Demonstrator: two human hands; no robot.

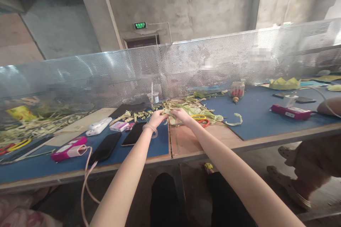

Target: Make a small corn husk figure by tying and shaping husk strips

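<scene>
Both my hands reach out over the bench and meet close together. My left hand [159, 116], with a pale band on its wrist, is closed on a pale green leaf-like strip [167, 111]. The fingers of my right hand [181, 115] are closed on the same strip from the other side. Behind and under the hands lies a loose pile of pale green leafy strips [195, 105]. Scissor handles [199, 117], yellow and red, stick out of the pile beside my right wrist. Small knobbly greenish pieces [142, 115] lie to the left of my left hand.
At left are a black phone [106, 147], a dark tablet-like slab [134, 134], a magenta power bank [68, 149] with cable, and a white case [98, 126]. A plastic cup [153, 98] stands behind. A perforated metal screen [181, 67] borders the bench. Other people sit either side.
</scene>
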